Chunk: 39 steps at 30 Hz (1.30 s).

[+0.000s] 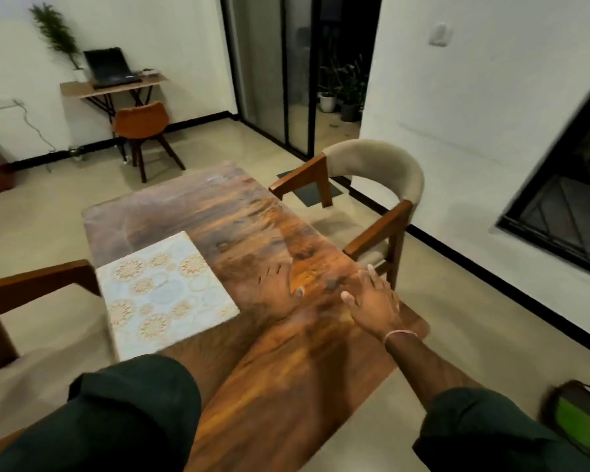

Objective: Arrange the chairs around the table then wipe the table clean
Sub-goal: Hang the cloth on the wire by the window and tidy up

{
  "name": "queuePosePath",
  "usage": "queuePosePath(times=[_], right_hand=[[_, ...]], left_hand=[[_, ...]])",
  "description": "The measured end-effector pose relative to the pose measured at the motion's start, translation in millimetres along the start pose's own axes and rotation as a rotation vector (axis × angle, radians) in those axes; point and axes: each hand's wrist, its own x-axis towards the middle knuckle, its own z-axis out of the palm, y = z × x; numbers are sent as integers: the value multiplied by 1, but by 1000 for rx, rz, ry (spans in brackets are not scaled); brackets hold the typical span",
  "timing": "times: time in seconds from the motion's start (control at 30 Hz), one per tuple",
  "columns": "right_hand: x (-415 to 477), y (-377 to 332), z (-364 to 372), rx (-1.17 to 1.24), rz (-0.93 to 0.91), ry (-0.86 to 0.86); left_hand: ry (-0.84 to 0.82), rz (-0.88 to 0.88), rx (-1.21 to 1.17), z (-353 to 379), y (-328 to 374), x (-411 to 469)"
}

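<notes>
Wooden table [225, 212] stretched lengthwise away from the camera, glossy top streaked orange and brown. Left hand [276, 287] laid flat, palm down, on the table top near the middle of its width, fingers spread and released, grasping nothing. Right hand [372, 301] also open and empty, fingers extended, set at the table's right edge, fingertips just at or over the rim; whether pressed on the wood or hovering slightly above could not be told through the motion blur. Both forearms reached forward over the near end of the table from dark green sleeves [130, 413]; a thin pale band [400, 333] circled the right wrist.

Patterned cloth [164, 294], pale blue with gold floral rounds, lay flat on the table just left of the left hand, apart from it, its left corner at the table's left edge.

Cushioned armchair [382, 185] with curved beige back and wooden arms stood at the table's right side, beyond the right hand, front arm post just beside the fingertips but not touched. Second wooden chair [24, 287] sat at the left side, beside the cloth, only partly in view. Orange chair [143, 124] stood well apart by a wall desk [113, 85] holding a laptop [109, 68].
</notes>
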Motion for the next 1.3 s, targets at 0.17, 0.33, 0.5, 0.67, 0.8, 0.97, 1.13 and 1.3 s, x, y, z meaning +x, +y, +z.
queuePosePath(times=[0.17,0.33,0.5,0.67,0.8,0.97,1.13,1.3], right_hand=[[-33,101,-43,-23,58,18],[-70,202,-81,-51,155,62],[-101,290,-119,-44,266,145],[-134,376,-148,-17,444,194],[-159,449,-166,-34,589,211],[-174,536,-185,-21,761,218],[-193,607,-204,46,937,248],[-218,680,-218,89,1093,277]], left_hand=[[-43,14,53,47,113,-7],[-135,123,110,88,231,-7],[-153,294,220,137,337,-9],[-203,488,248,191,431,7],[-276,632,256,242,509,24],[-365,772,248,308,603,44],[-500,894,282,365,685,52],[-614,980,305,422,763,48]])
